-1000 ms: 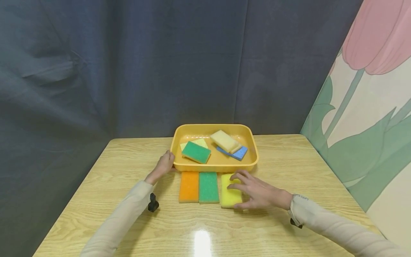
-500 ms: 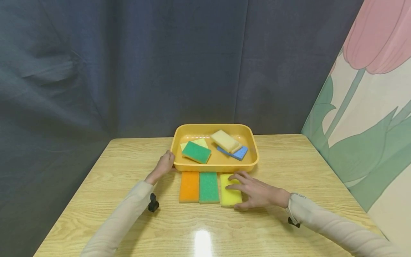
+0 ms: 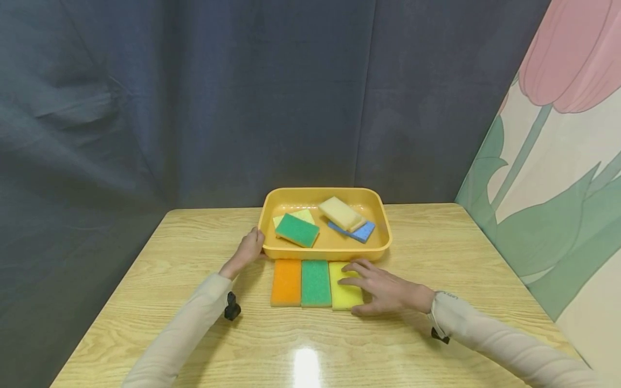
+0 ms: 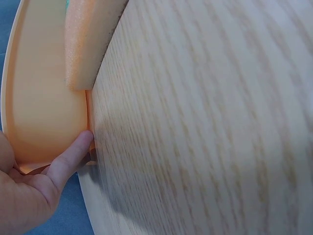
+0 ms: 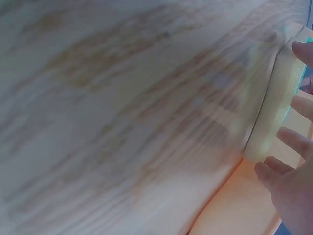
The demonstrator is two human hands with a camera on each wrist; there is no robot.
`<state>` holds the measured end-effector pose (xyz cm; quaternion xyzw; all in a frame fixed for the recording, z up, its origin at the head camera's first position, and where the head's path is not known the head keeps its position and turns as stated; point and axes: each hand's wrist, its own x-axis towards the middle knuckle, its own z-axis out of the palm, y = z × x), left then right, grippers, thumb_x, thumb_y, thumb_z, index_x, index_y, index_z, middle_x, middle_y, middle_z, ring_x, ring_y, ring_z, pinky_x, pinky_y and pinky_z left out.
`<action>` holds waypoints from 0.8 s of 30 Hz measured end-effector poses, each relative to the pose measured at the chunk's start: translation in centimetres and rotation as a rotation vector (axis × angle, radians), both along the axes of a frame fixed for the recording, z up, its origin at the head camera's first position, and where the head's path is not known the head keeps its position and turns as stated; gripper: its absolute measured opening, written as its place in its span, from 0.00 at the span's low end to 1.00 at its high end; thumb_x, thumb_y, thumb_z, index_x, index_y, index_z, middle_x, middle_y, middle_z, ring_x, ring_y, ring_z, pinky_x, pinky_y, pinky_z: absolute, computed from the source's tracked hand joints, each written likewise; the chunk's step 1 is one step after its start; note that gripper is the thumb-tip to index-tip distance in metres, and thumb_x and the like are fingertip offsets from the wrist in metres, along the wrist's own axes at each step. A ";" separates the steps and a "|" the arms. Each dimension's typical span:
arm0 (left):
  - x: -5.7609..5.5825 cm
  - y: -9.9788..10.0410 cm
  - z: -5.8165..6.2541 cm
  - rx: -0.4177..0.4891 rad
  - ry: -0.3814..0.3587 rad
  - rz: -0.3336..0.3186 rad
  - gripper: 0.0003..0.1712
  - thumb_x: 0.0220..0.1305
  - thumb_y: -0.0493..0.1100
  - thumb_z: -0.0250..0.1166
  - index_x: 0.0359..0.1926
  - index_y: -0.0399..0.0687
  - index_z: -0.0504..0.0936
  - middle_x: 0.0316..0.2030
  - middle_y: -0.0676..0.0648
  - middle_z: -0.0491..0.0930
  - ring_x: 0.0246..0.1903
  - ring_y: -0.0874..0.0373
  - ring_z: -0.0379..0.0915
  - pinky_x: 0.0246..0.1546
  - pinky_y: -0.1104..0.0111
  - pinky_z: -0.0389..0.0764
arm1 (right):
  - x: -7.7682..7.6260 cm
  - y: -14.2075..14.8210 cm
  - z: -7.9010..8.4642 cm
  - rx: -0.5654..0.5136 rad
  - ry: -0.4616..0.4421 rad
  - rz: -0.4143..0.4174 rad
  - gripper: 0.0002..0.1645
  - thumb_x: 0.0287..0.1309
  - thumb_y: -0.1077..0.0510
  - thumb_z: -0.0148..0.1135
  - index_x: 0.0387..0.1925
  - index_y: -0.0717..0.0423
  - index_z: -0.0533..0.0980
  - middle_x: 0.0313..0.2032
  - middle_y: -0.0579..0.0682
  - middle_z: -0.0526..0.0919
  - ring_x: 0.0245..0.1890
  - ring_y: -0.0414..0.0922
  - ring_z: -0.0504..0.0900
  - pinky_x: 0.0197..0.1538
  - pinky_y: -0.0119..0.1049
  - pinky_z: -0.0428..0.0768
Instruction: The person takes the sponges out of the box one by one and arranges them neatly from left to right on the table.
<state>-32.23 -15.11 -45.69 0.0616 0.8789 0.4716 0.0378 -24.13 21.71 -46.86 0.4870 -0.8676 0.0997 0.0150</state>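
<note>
A yellow sponge (image 3: 344, 295) lies flat against the right side of a green sponge (image 3: 316, 284), with an orange sponge (image 3: 286, 284) left of that, all in a row. My right hand (image 3: 384, 291) rests spread fingers on the yellow sponge, thumb near its front right corner. In the right wrist view the fingertips (image 5: 289, 139) touch along the sponge's edge (image 5: 274, 105). With my left hand (image 3: 246, 251) I hold the yellow tray (image 3: 325, 254) by its front left corner. The left wrist view shows one finger (image 4: 73, 155) low against the tray's wall (image 4: 49, 122).
Inside the tray lie a green sponge (image 3: 298, 230), a pale yellow one (image 3: 304, 215) beneath it, cream sponges (image 3: 341, 213) and a blue one (image 3: 364, 231). The wooden table (image 3: 218, 345) ends at a dark curtain (image 3: 267, 108); a flower-patterned wall (image 3: 548, 188) stands on the right.
My right hand has slid the yellow sponge left, and the gap to the green sponge has closed. The left hand and the tray have stayed in place.
</note>
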 end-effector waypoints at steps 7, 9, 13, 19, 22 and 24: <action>0.0 -0.1 0.1 0.007 -0.008 0.007 0.26 0.79 0.40 0.32 0.63 0.21 0.59 0.48 0.25 0.71 0.44 0.37 0.78 0.36 0.60 0.88 | -0.1 -0.2 0.4 0.039 0.032 -0.002 0.40 0.61 0.31 0.60 0.68 0.47 0.70 0.69 0.55 0.64 0.69 0.55 0.60 0.67 0.54 0.68; -0.1 -0.1 0.1 0.002 -0.006 0.009 0.26 0.79 0.40 0.33 0.64 0.21 0.59 0.49 0.25 0.71 0.44 0.37 0.78 0.36 0.60 0.88 | -0.1 -0.2 0.4 0.048 0.033 -0.004 0.40 0.61 0.31 0.60 0.68 0.47 0.70 0.69 0.54 0.64 0.68 0.53 0.60 0.67 0.52 0.69; 0.0 -0.1 0.1 -0.001 -0.006 0.005 0.25 0.79 0.40 0.33 0.64 0.22 0.60 0.48 0.25 0.72 0.44 0.37 0.78 0.35 0.60 0.88 | -0.1 -0.2 0.5 0.042 0.030 -0.004 0.40 0.61 0.32 0.61 0.67 0.48 0.70 0.68 0.54 0.65 0.67 0.52 0.62 0.66 0.51 0.70; 0.0 0.0 0.1 -0.003 -0.005 0.003 0.24 0.79 0.40 0.33 0.62 0.22 0.61 0.47 0.26 0.72 0.44 0.37 0.78 0.35 0.60 0.88 | 0.1 -0.3 0.4 0.045 0.018 -0.020 0.40 0.62 0.32 0.60 0.68 0.47 0.69 0.68 0.53 0.65 0.67 0.51 0.61 0.66 0.51 0.70; 0.0 0.0 0.1 -0.005 -0.003 -0.001 0.24 0.79 0.40 0.33 0.62 0.22 0.60 0.47 0.25 0.72 0.44 0.37 0.78 0.35 0.61 0.88 | 0.1 -0.3 0.3 0.041 0.023 -0.023 0.40 0.62 0.32 0.59 0.68 0.46 0.69 0.68 0.53 0.65 0.67 0.51 0.61 0.66 0.51 0.70; 0.0 0.0 0.0 -0.003 -0.005 -0.003 0.24 0.79 0.40 0.33 0.62 0.22 0.60 0.47 0.25 0.72 0.44 0.37 0.78 0.35 0.60 0.88 | 0.1 -0.4 0.3 0.035 0.026 -0.022 0.40 0.61 0.32 0.60 0.68 0.47 0.69 0.68 0.53 0.65 0.67 0.51 0.62 0.66 0.51 0.70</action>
